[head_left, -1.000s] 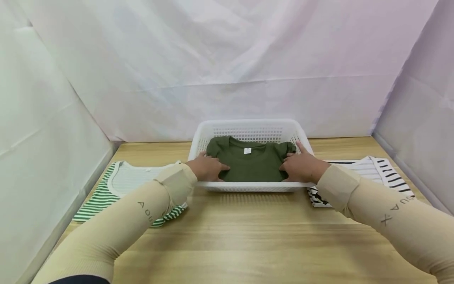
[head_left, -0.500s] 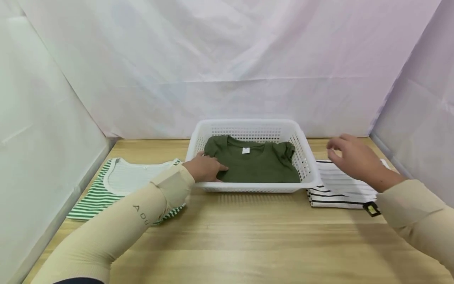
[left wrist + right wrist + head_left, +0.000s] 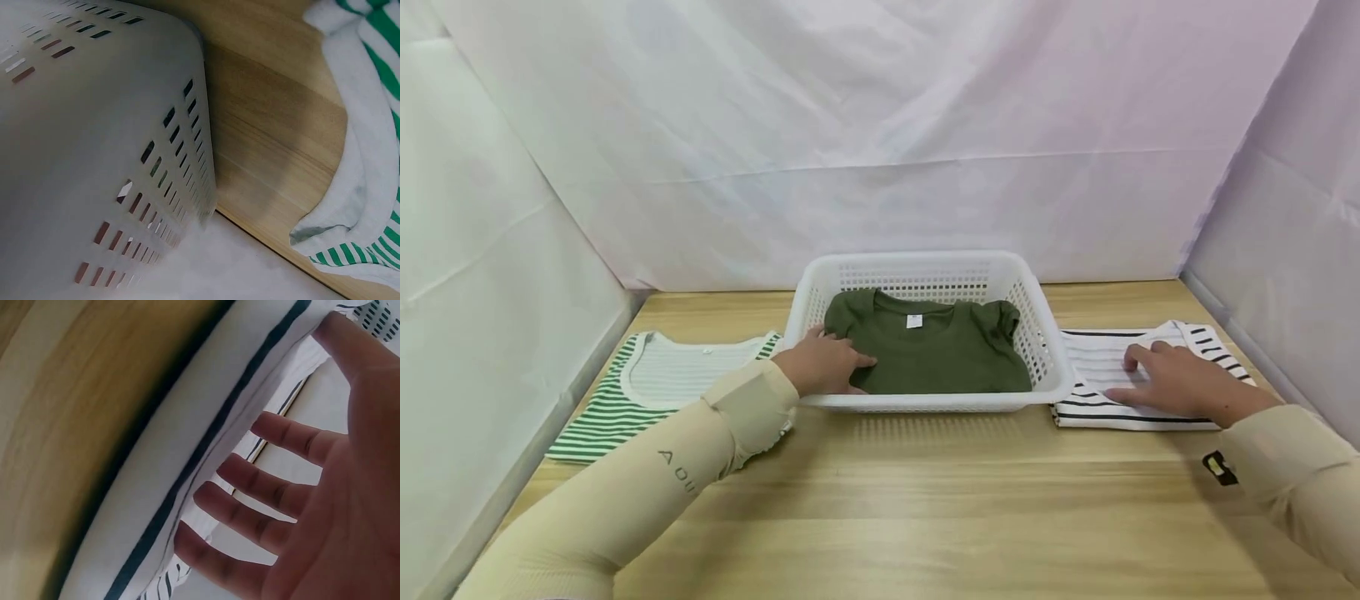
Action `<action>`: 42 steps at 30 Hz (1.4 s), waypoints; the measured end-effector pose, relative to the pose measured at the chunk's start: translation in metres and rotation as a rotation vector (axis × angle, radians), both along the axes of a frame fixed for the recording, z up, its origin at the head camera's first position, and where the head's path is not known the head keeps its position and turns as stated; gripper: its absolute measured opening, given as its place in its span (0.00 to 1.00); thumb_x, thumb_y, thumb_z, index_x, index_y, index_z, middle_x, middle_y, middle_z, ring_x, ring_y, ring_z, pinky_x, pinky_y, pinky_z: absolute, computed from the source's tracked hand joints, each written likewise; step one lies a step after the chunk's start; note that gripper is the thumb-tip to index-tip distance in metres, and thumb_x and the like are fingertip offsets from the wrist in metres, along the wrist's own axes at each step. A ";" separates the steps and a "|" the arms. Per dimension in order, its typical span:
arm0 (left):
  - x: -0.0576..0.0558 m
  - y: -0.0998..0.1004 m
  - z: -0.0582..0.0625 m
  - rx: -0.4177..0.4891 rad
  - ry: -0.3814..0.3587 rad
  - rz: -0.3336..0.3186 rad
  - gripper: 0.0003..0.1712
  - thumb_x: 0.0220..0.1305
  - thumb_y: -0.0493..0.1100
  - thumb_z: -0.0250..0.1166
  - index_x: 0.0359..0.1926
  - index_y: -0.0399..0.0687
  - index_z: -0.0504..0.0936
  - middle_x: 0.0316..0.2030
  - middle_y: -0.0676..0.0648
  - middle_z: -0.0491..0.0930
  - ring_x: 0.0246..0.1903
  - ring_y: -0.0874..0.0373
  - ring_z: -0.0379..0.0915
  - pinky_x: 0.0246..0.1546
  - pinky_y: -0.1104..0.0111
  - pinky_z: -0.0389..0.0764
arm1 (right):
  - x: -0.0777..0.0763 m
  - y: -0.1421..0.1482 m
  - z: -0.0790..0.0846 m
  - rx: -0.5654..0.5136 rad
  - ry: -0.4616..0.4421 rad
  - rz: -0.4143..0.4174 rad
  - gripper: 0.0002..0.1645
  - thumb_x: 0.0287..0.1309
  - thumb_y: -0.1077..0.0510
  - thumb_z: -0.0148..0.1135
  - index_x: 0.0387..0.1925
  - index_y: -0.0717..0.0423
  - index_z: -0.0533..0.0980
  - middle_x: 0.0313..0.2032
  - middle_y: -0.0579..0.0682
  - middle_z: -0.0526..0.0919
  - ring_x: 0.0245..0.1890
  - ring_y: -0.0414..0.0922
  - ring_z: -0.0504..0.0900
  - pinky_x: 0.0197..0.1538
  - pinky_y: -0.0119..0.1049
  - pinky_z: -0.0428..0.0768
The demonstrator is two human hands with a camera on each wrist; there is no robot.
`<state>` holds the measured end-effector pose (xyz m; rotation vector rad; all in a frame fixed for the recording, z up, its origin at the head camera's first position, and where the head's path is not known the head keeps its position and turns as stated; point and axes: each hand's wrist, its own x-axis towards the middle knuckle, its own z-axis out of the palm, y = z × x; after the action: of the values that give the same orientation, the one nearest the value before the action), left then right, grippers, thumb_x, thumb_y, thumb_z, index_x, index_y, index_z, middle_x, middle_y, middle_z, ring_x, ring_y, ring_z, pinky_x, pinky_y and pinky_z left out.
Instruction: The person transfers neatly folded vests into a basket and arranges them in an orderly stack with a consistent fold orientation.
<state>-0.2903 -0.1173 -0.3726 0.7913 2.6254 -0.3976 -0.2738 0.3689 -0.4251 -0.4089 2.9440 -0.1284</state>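
A dark green T-shirt (image 3: 940, 354) with a white neck label lies folded in a white plastic basket (image 3: 1052, 392). My left hand (image 3: 823, 363) reaches over the basket's left front corner, its fingers resting at the left side of this shirt. The left wrist view shows only the basket's outer wall (image 3: 94, 150), with that hand hidden. To the right, a folded white shirt with black stripes (image 3: 1093, 400) lies beside the basket. My right hand (image 3: 1183, 383) is over it, palm down with spread fingers. In the right wrist view, the fingertips (image 3: 265, 425) are right at the striped cloth.
Left of the basket is a folded green-and-white striped shirt (image 3: 602, 425), partly behind the left forearm. Everything lies on a wooden table (image 3: 910, 508). White cloth (image 3: 880, 125) encloses it at the back and both sides.
My right hand has left the green T-shirt, moved right and come down over the black-striped shirt. My left hand has stayed at the green T-shirt. The green T-shirt's right side has spread out slightly.
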 end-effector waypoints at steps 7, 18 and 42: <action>0.000 -0.001 0.005 0.008 -0.015 0.002 0.33 0.67 0.66 0.60 0.71 0.66 0.71 0.66 0.43 0.74 0.67 0.39 0.67 0.72 0.40 0.56 | 0.000 -0.004 0.008 -0.003 -0.129 -0.009 0.38 0.53 0.26 0.64 0.40 0.56 0.70 0.28 0.53 0.73 0.27 0.48 0.73 0.31 0.42 0.72; 0.000 0.000 0.002 0.030 -0.013 0.017 0.35 0.65 0.67 0.61 0.70 0.65 0.71 0.66 0.41 0.73 0.68 0.38 0.66 0.72 0.40 0.54 | 0.033 -0.004 0.006 -0.004 -0.320 0.016 0.32 0.56 0.31 0.65 0.31 0.52 0.64 0.22 0.45 0.64 0.24 0.41 0.64 0.28 0.33 0.58; 0.003 0.001 0.005 0.047 -0.027 0.033 0.33 0.67 0.63 0.61 0.71 0.63 0.71 0.67 0.42 0.73 0.70 0.38 0.64 0.73 0.39 0.53 | 0.106 -0.106 0.007 0.053 -0.371 0.116 0.43 0.45 0.21 0.65 0.43 0.54 0.74 0.28 0.45 0.74 0.29 0.43 0.70 0.35 0.46 0.72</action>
<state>-0.2871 -0.1162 -0.3677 0.7621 2.6282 -0.3149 -0.1678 0.2628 -0.4185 -0.4879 2.5483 -0.0983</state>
